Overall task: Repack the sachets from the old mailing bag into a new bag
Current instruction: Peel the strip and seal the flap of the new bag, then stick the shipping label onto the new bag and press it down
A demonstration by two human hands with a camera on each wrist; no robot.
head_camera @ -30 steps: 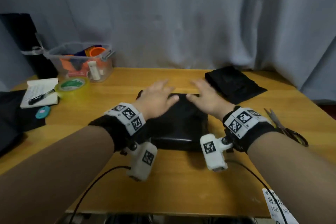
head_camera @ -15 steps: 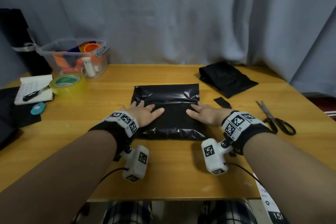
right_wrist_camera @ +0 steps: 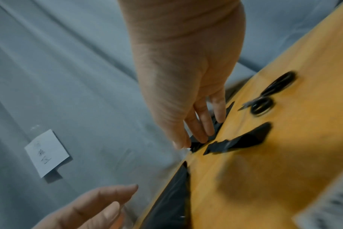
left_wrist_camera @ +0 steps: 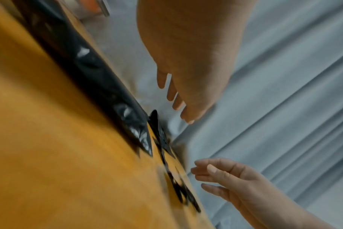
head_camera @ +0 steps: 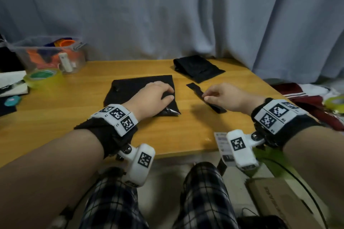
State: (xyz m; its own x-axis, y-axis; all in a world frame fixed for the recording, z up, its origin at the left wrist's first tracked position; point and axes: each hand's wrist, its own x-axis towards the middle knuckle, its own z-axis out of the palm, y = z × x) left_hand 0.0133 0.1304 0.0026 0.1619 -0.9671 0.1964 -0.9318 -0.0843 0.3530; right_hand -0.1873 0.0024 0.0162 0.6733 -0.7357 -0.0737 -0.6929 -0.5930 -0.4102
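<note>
Grey curtain (head_camera: 167,15) backs my wooden worktop (head_camera: 74,109). My left hand (head_camera: 150,98) lies on the black mailing bag (head_camera: 130,87), fingers (head_camera: 168,96) curled at its right edge. My right hand (head_camera: 223,96), fingers loosely curled, touches a black strip (head_camera: 195,88) just right of the bag; whether it pinches the strip, I cannot tell.

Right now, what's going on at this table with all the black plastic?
A person sits at a wooden table packing. Their left hand rests on a flat black mailing bag in front of them, fingers curled at its right edge. Their right hand reaches for a narrow black strip lying beside it; whether it has a grip yet is unclear. Another folded black bag lies farther back.
</note>
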